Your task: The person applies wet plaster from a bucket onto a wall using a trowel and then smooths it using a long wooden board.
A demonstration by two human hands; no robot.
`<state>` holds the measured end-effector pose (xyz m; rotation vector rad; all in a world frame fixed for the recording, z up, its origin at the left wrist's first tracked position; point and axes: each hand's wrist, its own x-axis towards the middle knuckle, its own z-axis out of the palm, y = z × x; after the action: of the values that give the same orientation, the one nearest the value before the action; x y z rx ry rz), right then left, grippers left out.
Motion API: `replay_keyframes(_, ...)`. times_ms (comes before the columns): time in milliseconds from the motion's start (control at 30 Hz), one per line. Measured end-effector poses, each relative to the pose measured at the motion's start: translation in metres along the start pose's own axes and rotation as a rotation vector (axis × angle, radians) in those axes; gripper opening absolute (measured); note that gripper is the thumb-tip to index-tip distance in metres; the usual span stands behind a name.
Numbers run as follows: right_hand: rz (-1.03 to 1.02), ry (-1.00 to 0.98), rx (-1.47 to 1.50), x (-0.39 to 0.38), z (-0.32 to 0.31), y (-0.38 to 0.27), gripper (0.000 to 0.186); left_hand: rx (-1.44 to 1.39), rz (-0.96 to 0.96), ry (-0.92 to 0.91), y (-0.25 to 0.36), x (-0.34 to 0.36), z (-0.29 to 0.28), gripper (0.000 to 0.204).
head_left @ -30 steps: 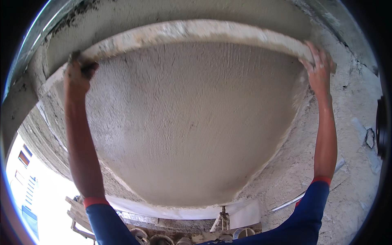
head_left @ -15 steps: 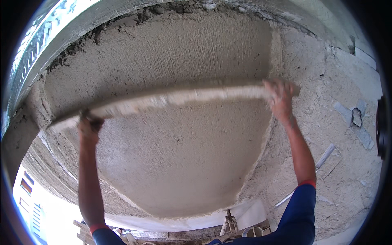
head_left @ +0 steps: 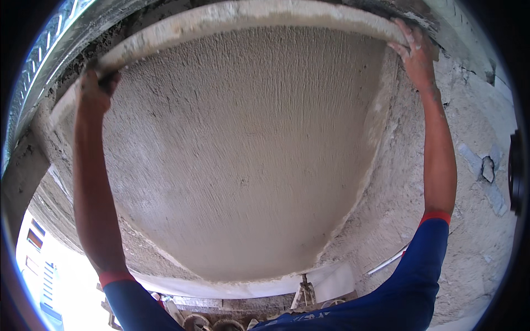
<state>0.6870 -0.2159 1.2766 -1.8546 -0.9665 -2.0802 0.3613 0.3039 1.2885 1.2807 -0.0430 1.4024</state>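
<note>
A long, pale, mortar-smeared straightedge (head_left: 248, 15) stretches across the top of the wall, looking bowed in the fisheye picture. Toward its left end my left hand (head_left: 95, 91) is closed round it; a dark patch shows by those fingers. Near the other end, my right hand (head_left: 418, 58) grips the edge with fingers spread over its face. Below the straightedge lies a broad field of wet grey plaster (head_left: 248, 143), with fine vertical ridges in its upper part and a smoother surface lower down. Both arms are stretched upward.
Rough wall (head_left: 397, 182) borders the plaster on the right, with a cross-shaped patch around a hole (head_left: 487, 169). A beam (head_left: 25, 176) stands at the left edge. Low down are buckets (head_left: 196, 321), a mortar-covered tool (head_left: 303, 292) and pale sheeting (head_left: 334, 287).
Both hands have carried the straightedge upward over the plaster, from mid-wall to the top. Fine vertical ridges now show across the area it passed.
</note>
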Motion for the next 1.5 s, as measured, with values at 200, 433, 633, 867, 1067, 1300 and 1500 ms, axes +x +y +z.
replay_keyframes(200,0.237,-0.071,0.059,0.008,-0.012,-0.026,0.056,0.158,0.021,0.066,0.032,0.028,0.022,0.033)
replay_keyframes(433,0.287,-0.287,0.2,0.005,-0.022,-0.031,0.057,0.219,-0.142,0.021,0.019,0.05,-0.002,0.039)
replay_keyframes(633,-0.227,-0.12,-0.079,-0.094,0.013,-0.032,0.049,0.197,-0.453,0.044,-0.036,-0.044,-0.066,0.045)
replay_keyframes(867,-0.028,-0.318,0.122,-0.261,-0.009,-0.143,0.061,0.235,-0.513,0.212,-0.166,-0.218,-0.148,0.042)
replay_keyframes(1067,0.073,-0.47,0.192,-0.456,-0.017,-0.21,0.062,0.224,-0.535,0.347,-0.283,-0.361,-0.211,0.03)
replay_keyframes(1300,0.203,-0.578,0.361,-0.723,-0.018,-0.279,0.06,0.192,-0.593,0.381,-0.442,-0.539,-0.306,0.034)
replay_keyframes(1500,0.134,-0.636,0.31,-0.883,-0.024,-0.36,0.05,0.218,-0.64,0.341,-0.554,-0.672,-0.386,0.033)
